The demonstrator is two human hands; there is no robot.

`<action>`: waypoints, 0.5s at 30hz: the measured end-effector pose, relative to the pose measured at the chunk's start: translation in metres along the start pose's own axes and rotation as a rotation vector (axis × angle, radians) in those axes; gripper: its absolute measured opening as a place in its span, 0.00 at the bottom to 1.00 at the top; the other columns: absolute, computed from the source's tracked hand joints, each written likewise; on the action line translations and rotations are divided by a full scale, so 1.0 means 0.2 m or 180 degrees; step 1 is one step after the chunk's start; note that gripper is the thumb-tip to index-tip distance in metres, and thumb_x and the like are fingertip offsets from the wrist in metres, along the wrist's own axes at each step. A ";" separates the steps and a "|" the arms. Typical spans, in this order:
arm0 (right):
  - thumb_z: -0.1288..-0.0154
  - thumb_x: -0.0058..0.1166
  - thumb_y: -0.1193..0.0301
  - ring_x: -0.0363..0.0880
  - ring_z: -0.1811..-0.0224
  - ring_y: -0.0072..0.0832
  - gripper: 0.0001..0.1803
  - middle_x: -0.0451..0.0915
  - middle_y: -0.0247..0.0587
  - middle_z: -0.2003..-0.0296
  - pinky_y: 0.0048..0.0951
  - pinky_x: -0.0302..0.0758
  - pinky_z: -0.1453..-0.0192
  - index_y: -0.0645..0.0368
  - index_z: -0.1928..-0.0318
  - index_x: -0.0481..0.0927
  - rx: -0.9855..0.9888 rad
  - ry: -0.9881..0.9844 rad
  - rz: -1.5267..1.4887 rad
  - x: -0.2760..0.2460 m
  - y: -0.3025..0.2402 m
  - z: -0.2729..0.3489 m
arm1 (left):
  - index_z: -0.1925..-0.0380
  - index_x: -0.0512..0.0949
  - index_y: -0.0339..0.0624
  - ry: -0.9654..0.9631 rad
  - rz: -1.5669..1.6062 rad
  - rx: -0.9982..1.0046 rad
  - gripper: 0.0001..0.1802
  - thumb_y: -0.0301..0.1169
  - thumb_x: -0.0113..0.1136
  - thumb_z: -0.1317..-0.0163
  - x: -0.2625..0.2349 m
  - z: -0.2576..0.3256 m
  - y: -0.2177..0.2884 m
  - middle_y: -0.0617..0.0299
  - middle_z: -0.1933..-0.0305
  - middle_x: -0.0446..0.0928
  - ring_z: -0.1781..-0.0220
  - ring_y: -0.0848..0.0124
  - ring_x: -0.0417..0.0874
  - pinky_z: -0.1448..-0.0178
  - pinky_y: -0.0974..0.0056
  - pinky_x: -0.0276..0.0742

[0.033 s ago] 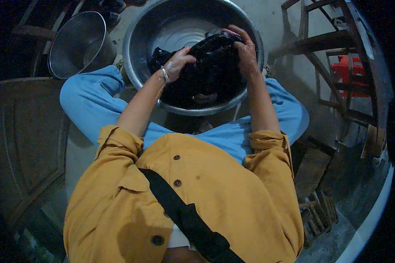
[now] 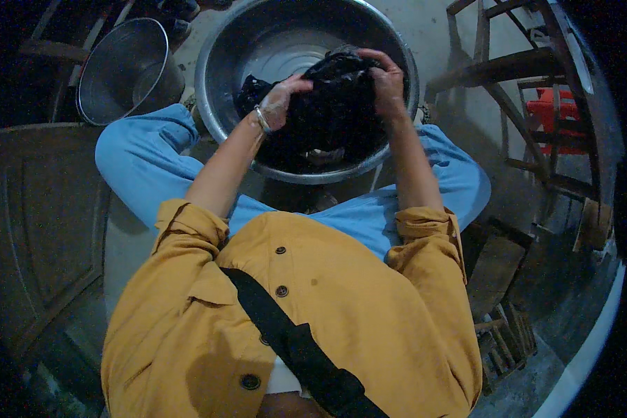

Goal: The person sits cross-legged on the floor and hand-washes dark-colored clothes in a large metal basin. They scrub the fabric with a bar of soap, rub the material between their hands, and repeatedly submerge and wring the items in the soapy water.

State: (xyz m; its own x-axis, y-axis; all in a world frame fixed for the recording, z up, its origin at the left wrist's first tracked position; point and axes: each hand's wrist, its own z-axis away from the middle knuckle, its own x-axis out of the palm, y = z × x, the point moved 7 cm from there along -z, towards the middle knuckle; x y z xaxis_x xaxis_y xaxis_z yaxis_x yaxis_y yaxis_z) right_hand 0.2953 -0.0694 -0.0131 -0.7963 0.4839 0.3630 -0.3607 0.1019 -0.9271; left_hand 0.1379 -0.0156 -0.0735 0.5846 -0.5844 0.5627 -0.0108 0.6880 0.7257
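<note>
A large round metal basin (image 2: pixel 219 52) stands between my bent legs. In it lies a bunched black cloth (image 2: pixel 338 104) that looks wet, its far end raised in folds. My left hand (image 2: pixel 282 99) is closed on the cloth's left side, a light bangle around its wrist. On the right, my right hand (image 2: pixel 389 82) grips the cloth's far right part, thumb and fingers bent over it. Some fingertips are lost against the dark fabric. Near the basin's front wall a small pale patch (image 2: pixel 325 155) shows beside the cloth; I cannot tell what it is.
A metal bucket (image 2: pixel 153 83) is tilted at the far left, above a dark wooden panel (image 2: pixel 45 223). To the right are a wooden chair (image 2: pixel 508 70), a red plastic object (image 2: pixel 557 122) and pieces of wood (image 2: pixel 498 268). My blue-trousered legs flank the basin.
My right hand has shifted slightly, its fingers lower and more curled over the cloth. The left fingers have straightened a little, and the raised folds have changed shape.
</note>
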 end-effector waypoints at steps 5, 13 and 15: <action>0.58 0.52 0.68 0.74 0.79 0.38 0.06 0.74 0.44 0.81 0.31 0.72 0.75 0.55 0.76 0.74 -0.2858 -0.0764 0.2810 0.67 0.06 0.42 | 0.73 0.73 0.44 -0.2156 0.2163 -0.0324 0.22 0.54 0.50 0.48 -0.12 -0.11 -0.18 0.62 0.69 0.73 0.66 0.71 0.73 0.62 0.68 0.69; 0.48 0.49 0.71 0.74 0.82 0.36 0.07 0.73 0.47 0.83 0.29 0.68 0.80 0.58 0.81 0.73 -0.2915 -0.0709 0.2518 0.69 0.03 0.49 | 0.65 0.73 0.45 0.0577 -0.0585 0.0099 0.15 0.42 0.42 0.41 -0.13 0.01 -0.16 0.65 0.65 0.73 0.62 0.74 0.71 0.60 0.69 0.67; 0.46 0.48 0.68 0.75 0.81 0.36 0.09 0.73 0.46 0.83 0.29 0.68 0.79 0.57 0.79 0.74 -0.2686 -0.0507 0.3183 0.56 0.21 0.33 | 0.64 0.73 0.44 0.0872 0.0521 -0.0039 0.15 0.41 0.43 0.41 -0.04 0.08 -0.13 0.63 0.64 0.73 0.63 0.73 0.72 0.61 0.69 0.68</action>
State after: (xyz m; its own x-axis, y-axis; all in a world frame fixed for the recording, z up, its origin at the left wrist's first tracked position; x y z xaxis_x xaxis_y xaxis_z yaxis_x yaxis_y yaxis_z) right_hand 0.1580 -0.0686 -0.0056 -0.6096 0.5653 -0.5557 0.7790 0.2977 -0.5518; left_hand 0.1202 -0.0366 -0.0901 0.7726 -0.3292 0.5428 -0.1137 0.7695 0.6285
